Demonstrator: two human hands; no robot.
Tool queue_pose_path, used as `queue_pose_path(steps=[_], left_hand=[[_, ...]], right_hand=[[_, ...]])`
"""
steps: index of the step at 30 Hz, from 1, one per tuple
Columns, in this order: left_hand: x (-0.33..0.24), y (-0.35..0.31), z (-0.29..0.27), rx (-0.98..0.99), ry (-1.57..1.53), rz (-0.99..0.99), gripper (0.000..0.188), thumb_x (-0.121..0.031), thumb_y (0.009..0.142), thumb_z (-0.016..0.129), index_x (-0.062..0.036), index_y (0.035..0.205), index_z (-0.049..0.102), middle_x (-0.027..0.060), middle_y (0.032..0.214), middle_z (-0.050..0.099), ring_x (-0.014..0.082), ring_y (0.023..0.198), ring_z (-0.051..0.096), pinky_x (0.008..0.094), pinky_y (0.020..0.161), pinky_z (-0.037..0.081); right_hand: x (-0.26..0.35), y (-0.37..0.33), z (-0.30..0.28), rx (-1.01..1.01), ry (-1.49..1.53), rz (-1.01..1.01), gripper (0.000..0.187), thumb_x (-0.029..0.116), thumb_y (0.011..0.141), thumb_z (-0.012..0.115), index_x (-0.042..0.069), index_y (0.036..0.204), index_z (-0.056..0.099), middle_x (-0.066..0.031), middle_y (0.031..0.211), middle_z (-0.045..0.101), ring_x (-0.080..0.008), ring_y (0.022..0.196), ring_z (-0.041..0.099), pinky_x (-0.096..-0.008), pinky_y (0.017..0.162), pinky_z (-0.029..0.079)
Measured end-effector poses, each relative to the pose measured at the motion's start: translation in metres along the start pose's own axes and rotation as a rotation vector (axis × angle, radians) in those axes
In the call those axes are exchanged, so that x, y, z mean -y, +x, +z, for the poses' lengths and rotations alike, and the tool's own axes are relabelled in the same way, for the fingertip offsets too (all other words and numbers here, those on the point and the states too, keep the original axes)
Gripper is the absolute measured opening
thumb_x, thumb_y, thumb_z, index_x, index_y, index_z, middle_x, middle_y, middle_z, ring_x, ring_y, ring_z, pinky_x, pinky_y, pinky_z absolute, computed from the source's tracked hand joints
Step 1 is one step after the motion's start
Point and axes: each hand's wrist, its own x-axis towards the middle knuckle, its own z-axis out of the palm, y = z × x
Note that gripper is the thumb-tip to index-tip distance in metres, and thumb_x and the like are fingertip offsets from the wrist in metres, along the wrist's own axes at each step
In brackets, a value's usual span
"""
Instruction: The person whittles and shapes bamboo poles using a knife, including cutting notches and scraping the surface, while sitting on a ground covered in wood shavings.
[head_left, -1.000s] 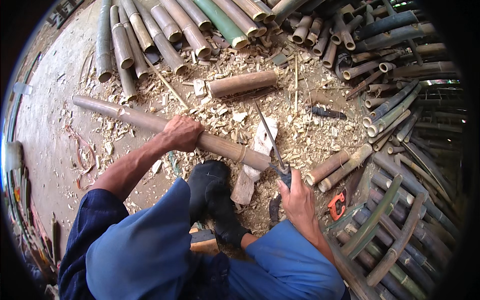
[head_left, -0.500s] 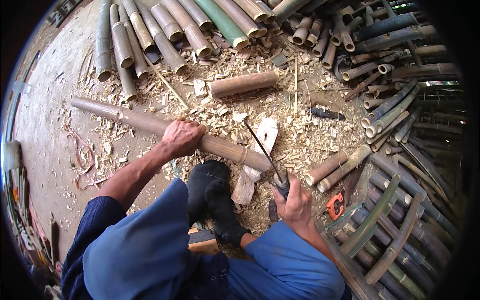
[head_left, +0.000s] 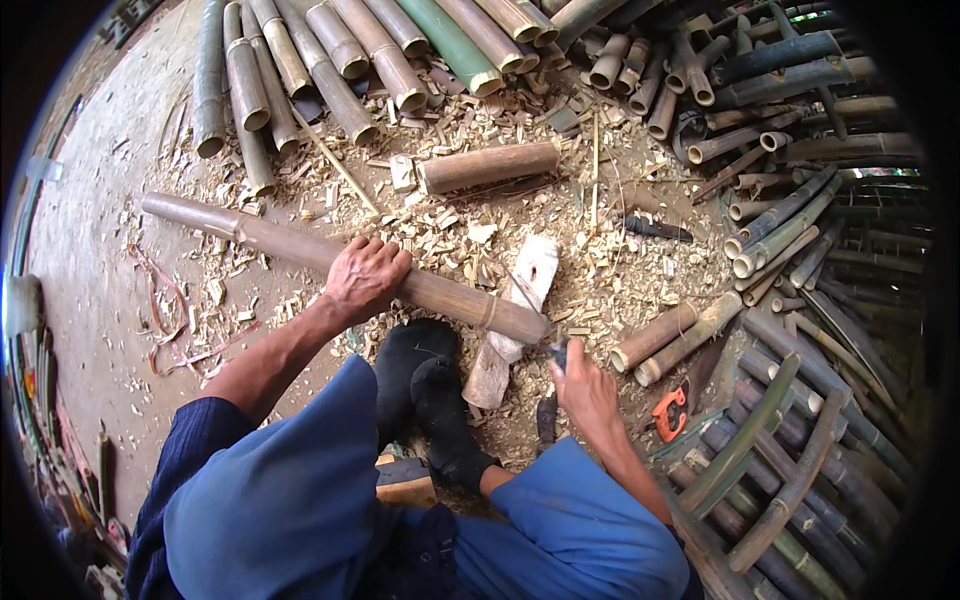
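We count one long bamboo pole [head_left: 290, 246], smooth, brown, node-ringed, slanting mid-scene from the left, its right end crossing above one pale, rough wood block [head_left: 534, 268]. Left hand [head_left: 368, 278] grips the pole from above; right hand [head_left: 587, 385] closes round one dark-handled tool [head_left: 561, 353] beside its end. To the right we tally two short hollow tubes [head_left: 692, 338], one orange-handled saw [head_left: 670, 412].

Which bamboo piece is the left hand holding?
The long brown pole slanting across the pale wooden block: the left hand grips it near its middle, while the other bamboo pieces have no hand on them.
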Motion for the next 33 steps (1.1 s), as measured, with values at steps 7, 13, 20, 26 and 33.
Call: queue_pose_path(steps=[7, 13, 20, 26, 33], left_hand=[[0.002, -0.001, -0.003, 0.006, 0.021, -0.011, 0.017, -0.018, 0.083, 0.066, -0.0094, 0.097, 0.061, 0.0060, 0.088, 0.063, 0.0226, 0.085, 0.065, 0.0376, 0.080, 0.048], [-0.001, -0.001, 0.006, -0.072, 0.011, 0.021, 0.018, -0.019, 0.082, 0.067, -0.0094, 0.094, 0.059, 0.0064, 0.086, 0.060, 0.0243, 0.085, 0.064, 0.0393, 0.081, 0.048], [0.000, -0.006, 0.001, -0.102, 0.027, 0.005, 0.018, -0.020, 0.086, 0.064, -0.0105, 0.101, 0.061, 0.0062, 0.088, 0.059, 0.0220, 0.084, 0.062, 0.0377, 0.083, 0.047], [-0.008, -0.011, 0.005, -0.180, 0.046, -0.016, 0.023, -0.019, 0.086, 0.066, -0.0116, 0.107, 0.059, 0.0065, 0.097, 0.059, 0.0227, 0.093, 0.061, 0.0394, 0.088, 0.046], [0.045, 0.032, -0.038, 0.598, -0.278, -0.034, 0.032, -0.021, 0.066, 0.083, -0.0095, 0.095, 0.073, 0.0139, 0.086, 0.073, 0.0322, 0.083, 0.073, 0.0475, 0.074, 0.058]], right_hand=[[0.060, -0.011, -0.071, -0.260, 0.188, -0.232, 0.030, 0.021, 0.101, 0.066, -0.003, 0.110, 0.050, -0.0243, 0.079, 0.068, -0.0366, 0.063, 0.072, -0.0479, 0.054, 0.055], [-0.010, 0.005, 0.002, 0.126, -0.119, 0.135, 0.026, 0.022, 0.104, 0.064, 0.001, 0.106, 0.050, -0.0182, 0.071, 0.067, -0.0263, 0.052, 0.067, -0.0443, 0.049, 0.056], [0.049, -0.011, -0.068, -0.269, 0.252, -0.196, 0.023, 0.023, 0.104, 0.065, 0.004, 0.111, 0.053, -0.0172, 0.074, 0.070, -0.0283, 0.061, 0.071, -0.0476, 0.052, 0.055], [-0.010, 0.001, -0.014, 0.125, -0.068, 0.095, 0.033, 0.026, 0.103, 0.066, -0.002, 0.112, 0.052, -0.0251, 0.077, 0.069, -0.0407, 0.066, 0.071, -0.0520, 0.059, 0.055], [0.008, -0.008, -0.035, -0.157, 0.325, 0.004, 0.038, 0.028, 0.102, 0.065, 0.000, 0.122, 0.050, -0.0284, 0.084, 0.068, -0.0498, 0.078, 0.069, -0.0563, 0.066, 0.051]])
